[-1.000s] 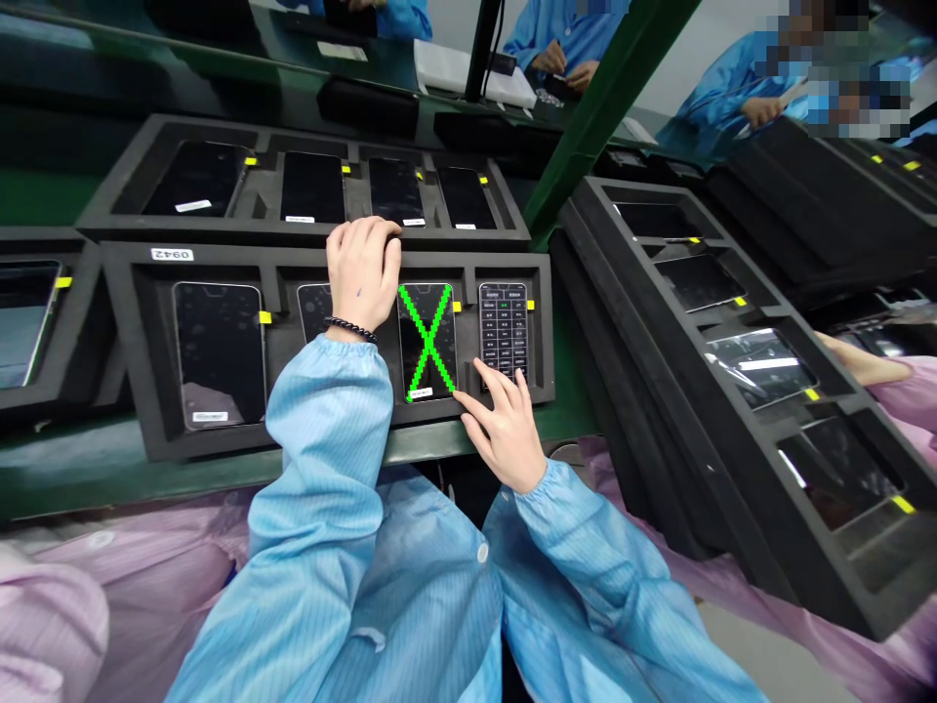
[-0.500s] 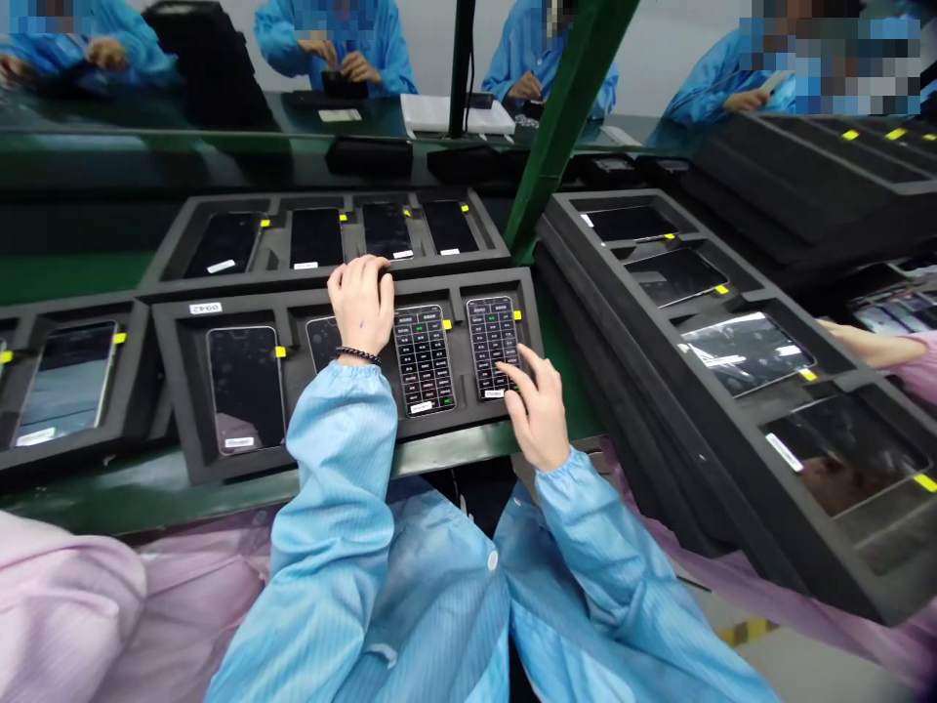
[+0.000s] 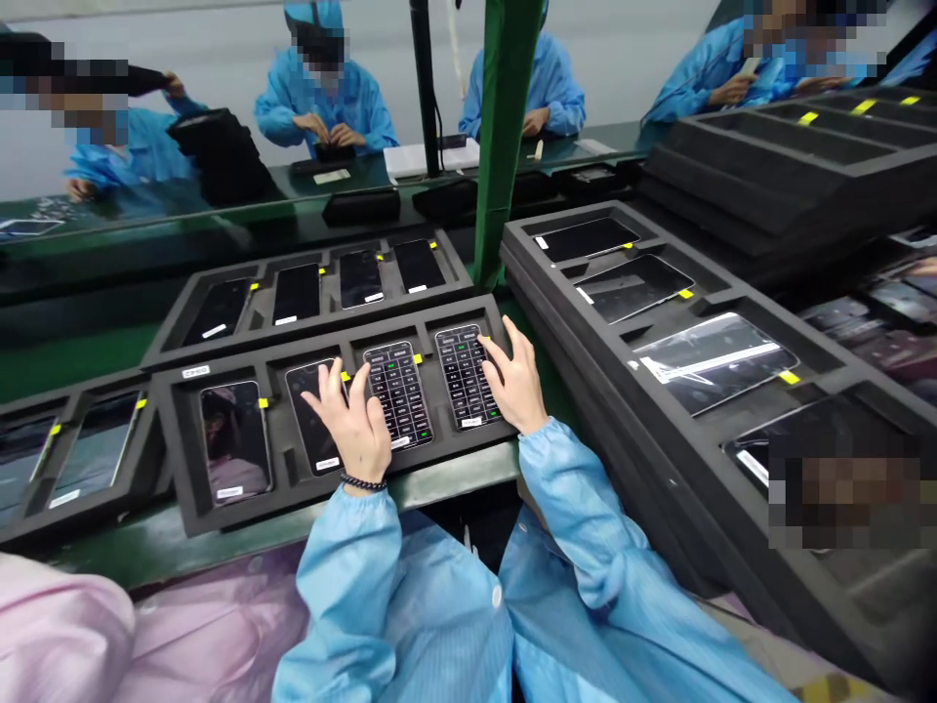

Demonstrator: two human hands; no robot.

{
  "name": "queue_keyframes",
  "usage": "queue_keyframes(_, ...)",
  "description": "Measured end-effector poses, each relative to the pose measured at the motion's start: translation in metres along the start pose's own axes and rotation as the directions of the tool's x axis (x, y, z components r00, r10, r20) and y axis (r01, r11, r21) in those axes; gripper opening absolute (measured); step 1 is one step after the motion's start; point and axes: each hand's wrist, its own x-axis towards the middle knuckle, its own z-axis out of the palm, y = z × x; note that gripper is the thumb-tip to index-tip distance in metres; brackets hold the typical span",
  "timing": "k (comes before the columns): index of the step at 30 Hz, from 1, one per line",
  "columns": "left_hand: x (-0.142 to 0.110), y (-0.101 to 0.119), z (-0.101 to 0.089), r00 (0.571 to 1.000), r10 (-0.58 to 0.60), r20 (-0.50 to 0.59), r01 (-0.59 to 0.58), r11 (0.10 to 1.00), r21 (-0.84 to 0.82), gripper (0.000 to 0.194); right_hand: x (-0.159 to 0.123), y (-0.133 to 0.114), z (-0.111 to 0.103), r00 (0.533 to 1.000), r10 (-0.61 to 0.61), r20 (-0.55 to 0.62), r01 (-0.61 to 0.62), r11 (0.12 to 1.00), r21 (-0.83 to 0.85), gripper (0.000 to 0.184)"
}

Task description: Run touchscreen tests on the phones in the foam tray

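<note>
A black foam tray in front of me holds several smartphones in separate slots. My left hand, fingers spread, is over the second phone and the left edge of the third phone; contact is unclear. My right hand has its fingers apart at the right edge of the rightmost phone, one fingertip near the top of its screen. The third and rightmost phones show lit grids of buttons. Dark screens show on the second phone and the leftmost phone.
Another foam tray of phones lies behind. Stacked trays rise at my right, beside a green post. A further tray is at left. Co-workers in blue sit across the bench; a pink sleeve is close at my left.
My left hand has come down from the tray's back edge to the second and third phones. My right hand has shifted up along the rightmost phone. The camera view has also shifted.
</note>
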Motion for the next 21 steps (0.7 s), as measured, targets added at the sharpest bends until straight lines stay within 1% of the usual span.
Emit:
queue_keyframes(4,0.009,0.001,0.007,0.996,0.041,0.085,-0.046,0.997,0.06,0.051,-0.002,0.001,0.001,1.0,0.013,0.011,-0.013,1.0,-0.002,0.039)
queue_keyframes(7,0.011,0.002,0.009,0.984,0.069,0.167,-0.086,0.991,0.098,0.051,-0.005,0.003,0.001,1.0,0.017,-0.021,-0.017,0.999,0.034,0.041)
queue_keyframes(13,0.013,0.002,0.014,0.959,0.091,0.268,-0.129,0.983,0.128,0.053,-0.007,0.007,0.002,0.996,0.036,-0.082,-0.026,0.992,0.127,0.04)
queue_keyframes(15,0.012,0.002,0.01,0.965,0.097,0.243,-0.13,0.984,0.125,0.054,-0.008,0.007,0.002,0.994,0.038,-0.106,-0.023,0.99,0.138,0.039)
queue_keyframes(17,0.006,0.002,0.001,0.981,0.095,0.17,-0.117,0.986,0.123,0.056,-0.011,0.005,-0.001,0.99,0.041,-0.139,-0.021,0.99,0.139,0.039)
queue_keyframes(19,-0.006,0.001,-0.011,0.992,0.076,0.101,-0.088,0.989,0.122,0.059,-0.018,0.001,-0.005,0.986,0.033,-0.161,-0.009,0.989,0.147,0.039)
queue_keyframes(21,-0.022,-0.001,-0.021,0.996,0.045,0.074,-0.053,0.992,0.116,0.059,-0.03,-0.004,-0.007,0.988,0.01,-0.153,0.016,0.987,0.162,0.039)
